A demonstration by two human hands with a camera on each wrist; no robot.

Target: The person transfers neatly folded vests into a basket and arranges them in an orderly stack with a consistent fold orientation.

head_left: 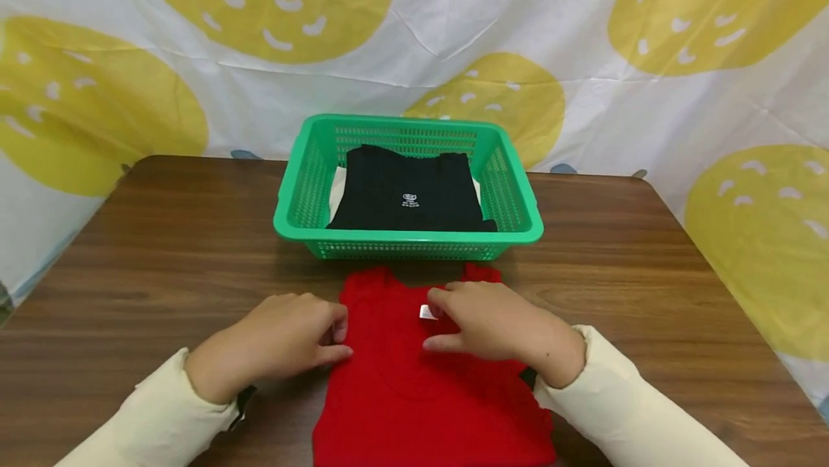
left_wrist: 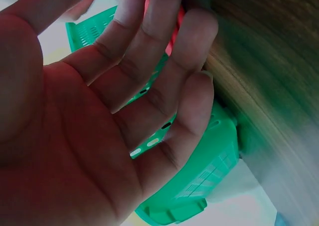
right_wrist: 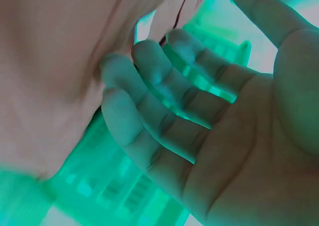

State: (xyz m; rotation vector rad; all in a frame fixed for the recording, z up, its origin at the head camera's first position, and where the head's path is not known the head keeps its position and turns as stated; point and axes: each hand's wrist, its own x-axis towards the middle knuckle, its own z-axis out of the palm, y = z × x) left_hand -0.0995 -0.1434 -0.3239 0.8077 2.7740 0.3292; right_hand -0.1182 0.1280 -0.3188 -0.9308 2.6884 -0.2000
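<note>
A red sleeveless top (head_left: 421, 402) with a small white label (head_left: 427, 312) at its neckline lies spread on the table, its two straps toward the basket. My left hand (head_left: 275, 341) is at the top's left edge, fingertips and thumb tip right by the fabric. In the left wrist view, the fingers (left_wrist: 149, 86) are loosely bent and the palm shows bare. Over the upper right of the top, beside the label, is my right hand (head_left: 495, 319), thumb apart from the fingers. The right wrist view shows its relaxed fingers (right_wrist: 164, 121) with nothing gripped and fingertips close to the fabric.
A green plastic basket (head_left: 408, 237) stands just beyond the top. Inside it a folded black garment (head_left: 408, 190) with a small white print lies over something cream-coloured. The brown wooden table (head_left: 181, 258) ends at a white cloth (head_left: 583, 121) with a yellow pattern.
</note>
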